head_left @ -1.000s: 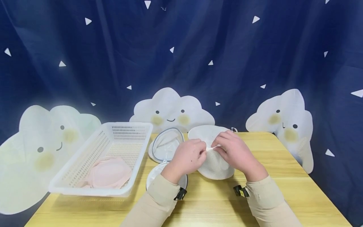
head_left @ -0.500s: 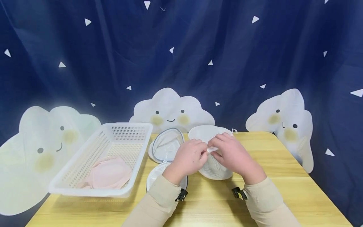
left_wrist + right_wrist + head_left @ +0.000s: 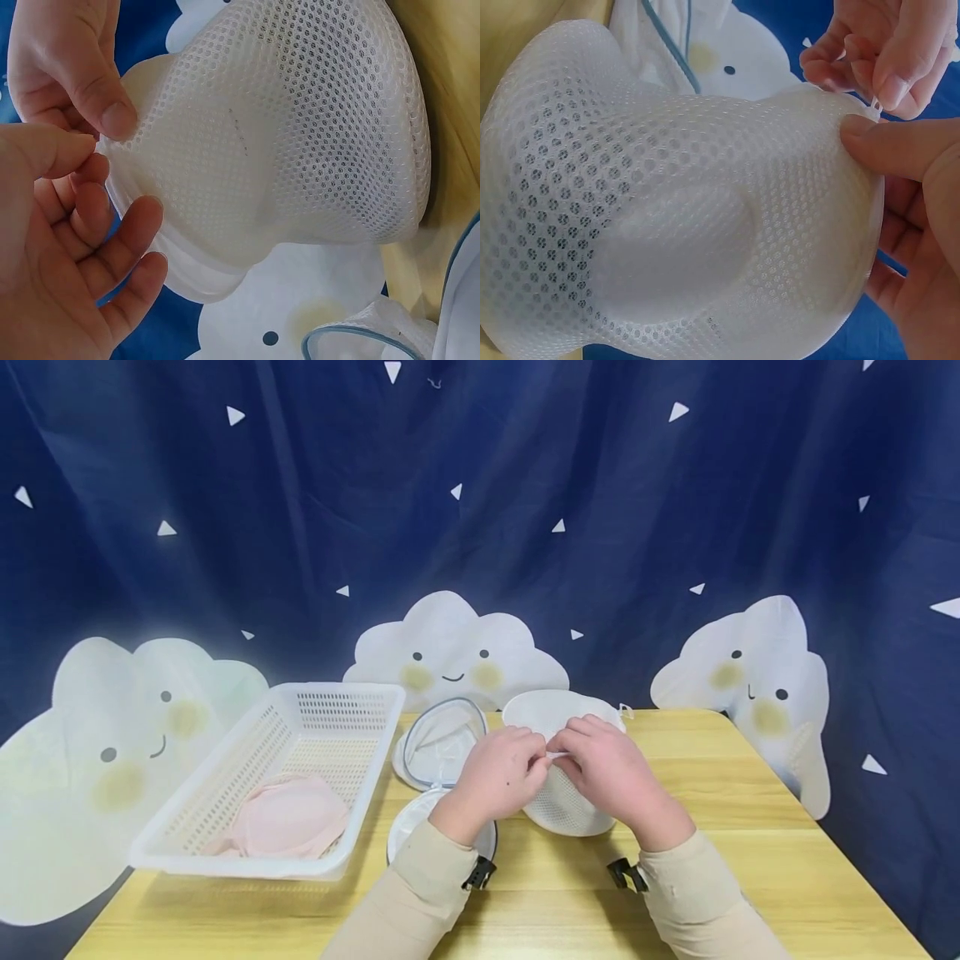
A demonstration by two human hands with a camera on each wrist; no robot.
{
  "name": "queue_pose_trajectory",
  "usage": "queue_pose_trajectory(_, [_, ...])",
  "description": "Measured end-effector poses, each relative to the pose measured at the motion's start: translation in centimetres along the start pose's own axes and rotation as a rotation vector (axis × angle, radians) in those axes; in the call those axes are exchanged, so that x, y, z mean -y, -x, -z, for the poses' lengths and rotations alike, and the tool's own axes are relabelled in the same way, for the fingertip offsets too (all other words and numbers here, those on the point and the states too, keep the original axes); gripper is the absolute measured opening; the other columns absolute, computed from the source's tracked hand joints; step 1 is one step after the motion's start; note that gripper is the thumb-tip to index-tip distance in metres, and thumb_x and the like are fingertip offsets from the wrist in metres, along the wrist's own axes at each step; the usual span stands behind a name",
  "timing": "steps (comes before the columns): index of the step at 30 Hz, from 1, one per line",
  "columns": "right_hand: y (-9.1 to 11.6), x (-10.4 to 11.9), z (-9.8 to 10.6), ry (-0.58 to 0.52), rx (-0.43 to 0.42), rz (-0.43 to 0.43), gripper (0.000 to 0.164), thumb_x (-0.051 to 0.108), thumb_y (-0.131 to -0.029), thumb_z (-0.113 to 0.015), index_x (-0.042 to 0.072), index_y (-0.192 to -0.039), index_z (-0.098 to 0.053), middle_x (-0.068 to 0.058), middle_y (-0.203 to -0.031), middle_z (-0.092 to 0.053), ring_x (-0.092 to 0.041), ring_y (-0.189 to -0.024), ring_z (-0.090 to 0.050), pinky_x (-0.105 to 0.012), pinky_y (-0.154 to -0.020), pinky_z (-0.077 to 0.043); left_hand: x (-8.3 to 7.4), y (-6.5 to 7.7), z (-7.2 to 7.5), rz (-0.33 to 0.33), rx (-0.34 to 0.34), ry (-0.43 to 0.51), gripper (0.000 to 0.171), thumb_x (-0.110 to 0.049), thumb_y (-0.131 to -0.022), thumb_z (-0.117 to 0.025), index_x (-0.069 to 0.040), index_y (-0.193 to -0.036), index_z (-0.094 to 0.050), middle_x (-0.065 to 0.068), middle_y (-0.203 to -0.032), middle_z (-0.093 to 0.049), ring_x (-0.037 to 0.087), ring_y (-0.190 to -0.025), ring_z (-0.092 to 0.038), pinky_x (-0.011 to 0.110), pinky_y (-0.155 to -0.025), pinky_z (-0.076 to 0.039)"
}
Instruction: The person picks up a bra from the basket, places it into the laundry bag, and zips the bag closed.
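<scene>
A white mesh laundry bag [image 3: 566, 806] stands on the table, bulging, with a pale padded shape [image 3: 682, 251] showing through its mesh in the right wrist view. My left hand [image 3: 501, 777] pinches a small white tab or loop at the bag's edge between thumb and forefinger; its other fingers are loosely bent in the left wrist view. Close beside it, my right hand [image 3: 611, 768] grips the rim of the same bag, thumb on the mesh and fingers behind. In the head view both hands hide part of the bag's opening.
To the left stands a white plastic basket [image 3: 375, 777] with a pink bra [image 3: 288, 818] in it. Between basket and hands lies a blue-rimmed mesh bag [image 3: 444, 743], partly behind my left arm. The wooden table [image 3: 750, 852] extends right, against a blue cloud-print curtain [image 3: 480, 460].
My right hand has shifted slightly left and down, closer to my left hand. The white strip stretched between the fingers looks shorter. The left hand stays nearly in place.
</scene>
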State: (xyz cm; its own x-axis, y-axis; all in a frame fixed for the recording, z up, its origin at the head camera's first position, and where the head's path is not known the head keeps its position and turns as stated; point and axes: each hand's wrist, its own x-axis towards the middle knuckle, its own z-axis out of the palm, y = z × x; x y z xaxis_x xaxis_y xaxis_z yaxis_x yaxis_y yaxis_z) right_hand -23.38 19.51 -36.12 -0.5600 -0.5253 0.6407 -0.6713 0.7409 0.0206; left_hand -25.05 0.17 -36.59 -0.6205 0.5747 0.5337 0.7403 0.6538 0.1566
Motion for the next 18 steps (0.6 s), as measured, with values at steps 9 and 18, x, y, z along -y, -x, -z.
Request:
queue_pose_trajectory(9, [-0.14,0.04,-0.07,0.019,-0.021,-0.018,0.016,0.01,-0.08,-0.085,0.016,-0.089,-0.073,0.006,-0.083,-0.061,-0.017,-0.08,-0.059,-0.034,-0.073,-0.051,0.45,-0.11,0.09,-0.005,-0.026,0.0,0.026,-0.021,-0.092,-0.061,-0.021,-0.07,-0.046,-0.007,-0.067,-0.042,0.012,-0.064,-0.045,0.027,-0.06,-0.037])
queue_pose_trajectory(18, [0.01,0.13,-0.09,-0.002,-0.031,-0.041,0.017,0.009,-0.08,-0.085,0.016,-0.089,-0.072,0.007,-0.084,-0.062,-0.017,-0.082,-0.059,-0.034,-0.075,-0.052,0.51,-0.01,0.01,-0.008,-0.04,0.006,0.028,-0.02,-0.091,-0.064,-0.021,-0.07,-0.045,-0.007,-0.068,-0.041,0.012,-0.064,-0.044,0.027,-0.06,-0.037])
